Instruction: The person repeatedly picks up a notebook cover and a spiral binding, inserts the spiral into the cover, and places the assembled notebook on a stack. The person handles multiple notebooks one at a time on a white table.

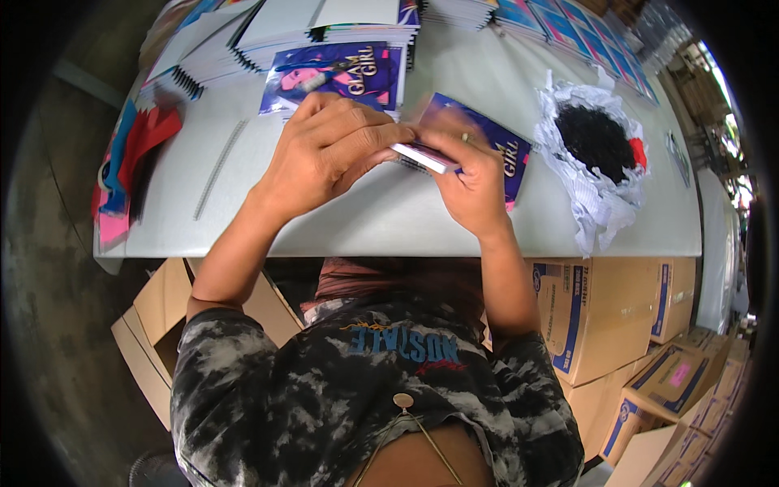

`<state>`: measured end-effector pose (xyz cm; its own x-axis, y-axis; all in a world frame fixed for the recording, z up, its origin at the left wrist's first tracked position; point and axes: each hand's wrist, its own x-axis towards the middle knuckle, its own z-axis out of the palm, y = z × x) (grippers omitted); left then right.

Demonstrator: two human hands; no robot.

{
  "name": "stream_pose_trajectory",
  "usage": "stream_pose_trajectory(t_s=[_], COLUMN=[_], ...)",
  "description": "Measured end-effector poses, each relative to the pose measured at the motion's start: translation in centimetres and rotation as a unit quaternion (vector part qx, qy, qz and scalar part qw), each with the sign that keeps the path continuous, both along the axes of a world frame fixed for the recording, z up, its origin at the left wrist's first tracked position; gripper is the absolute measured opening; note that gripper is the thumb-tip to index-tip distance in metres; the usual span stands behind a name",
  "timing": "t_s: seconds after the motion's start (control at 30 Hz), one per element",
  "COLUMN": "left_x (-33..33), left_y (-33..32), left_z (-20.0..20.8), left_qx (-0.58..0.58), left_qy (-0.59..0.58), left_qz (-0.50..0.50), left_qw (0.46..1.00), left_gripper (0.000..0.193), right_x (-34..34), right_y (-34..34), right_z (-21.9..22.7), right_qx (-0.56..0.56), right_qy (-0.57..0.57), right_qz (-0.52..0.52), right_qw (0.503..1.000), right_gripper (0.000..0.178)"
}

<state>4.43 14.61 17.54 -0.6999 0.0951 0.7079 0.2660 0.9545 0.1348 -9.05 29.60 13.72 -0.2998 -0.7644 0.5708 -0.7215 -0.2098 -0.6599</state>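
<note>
My right hand point(471, 174) is closed on a notebook seen nearly edge-on, its white page edge point(425, 157) showing below the fingers. A purple printed cover point(510, 150) spreads out beyond that hand; I cannot tell whether it belongs to the held notebook or another beneath. My left hand point(329, 150) has its fingers pinched together at the notebook's corner, touching the right fingertips. What they pinch is hidden. Just past the left hand lies another purple notebook point(377, 77), with a blue-handled tool point(318, 79) on top. A thin spiral coil point(219, 170) rests left of my left forearm.
Crumpled white wrapping point(596, 199) holds a tangled black heap point(592, 138) at right. Stacked spiral notebooks point(276, 36) line the far edge, with blue-and-pink covers point(560, 32) at far right. Red cloth-like material point(150, 138) sits at left. Cardboard boxes point(604, 308) stand below the table point(324, 239).
</note>
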Motion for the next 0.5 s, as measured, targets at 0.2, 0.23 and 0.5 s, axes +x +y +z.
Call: stream_pose_trajectory(t_s=[0.2, 0.23, 0.5], left_x=[8.1, 9.6, 9.4], left_y=[-13.4, -15.2, -15.5], left_z=[-9.0, -10.8, -12.8], left_qx=[0.123, 0.188, 0.411], left_qy=[-0.095, -0.110, -0.007], left_qz=[0.389, 0.454, 0.362], left_qw=[0.908, 0.864, 0.837], left_gripper=[0.019, 0.022, 0.029], right_x=[0.7, 0.6, 0.2], right_y=[2.9, 3.4, 3.5], right_z=[-3.8, -4.9, -11.5], right_qx=[-0.110, -0.135, -0.102], right_qy=[-0.255, -0.307, -0.309], right_qz=[-0.020, -0.021, -0.070], right_qw=[0.961, 0.942, 0.943], right_gripper=[0.020, 0.019, 0.021])
